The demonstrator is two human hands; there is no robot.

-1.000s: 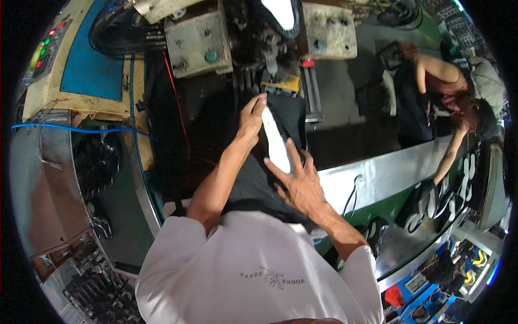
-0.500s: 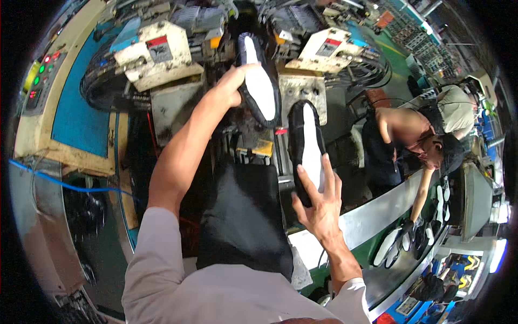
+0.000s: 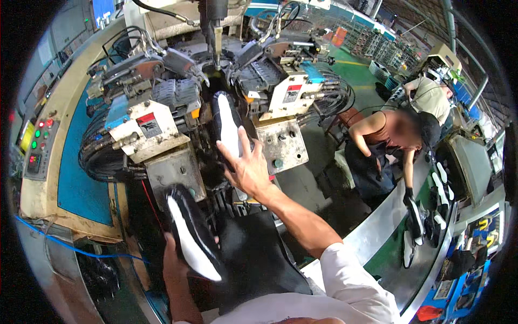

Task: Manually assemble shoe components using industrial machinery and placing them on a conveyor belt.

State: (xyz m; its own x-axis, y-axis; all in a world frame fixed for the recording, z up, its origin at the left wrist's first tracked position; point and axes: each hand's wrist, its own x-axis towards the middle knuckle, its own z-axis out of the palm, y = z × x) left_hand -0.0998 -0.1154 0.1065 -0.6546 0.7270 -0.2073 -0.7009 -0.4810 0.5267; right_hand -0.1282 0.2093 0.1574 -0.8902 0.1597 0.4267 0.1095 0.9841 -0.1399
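Low on my left, a black shoe upper with a white sole face (image 3: 190, 237) tilts upward, its sole side toward me. My left hand (image 3: 175, 258) is wrapped round its side; most of the fingers are hidden behind it. A second black shoe upper with a white underside (image 3: 228, 121) lies in the middle of the machine, between its two side units. My right hand (image 3: 250, 168) grips the near end of that one from above, fingers spread over the white face and sides.
Cream side units (image 3: 154, 129) with hoses flank the middle of the machine. A control panel (image 3: 42, 146) with lit buttons stands at left. On the right, a seated co-worker (image 3: 388, 129) reaches to a conveyor (image 3: 372, 213) with several shoes. A black pad (image 3: 251, 259) lies before me.
My left hand has come down and left from the machine with one shoe upper. My right hand has moved up and left, bringing the other into the machine's middle. The view has tilted up.
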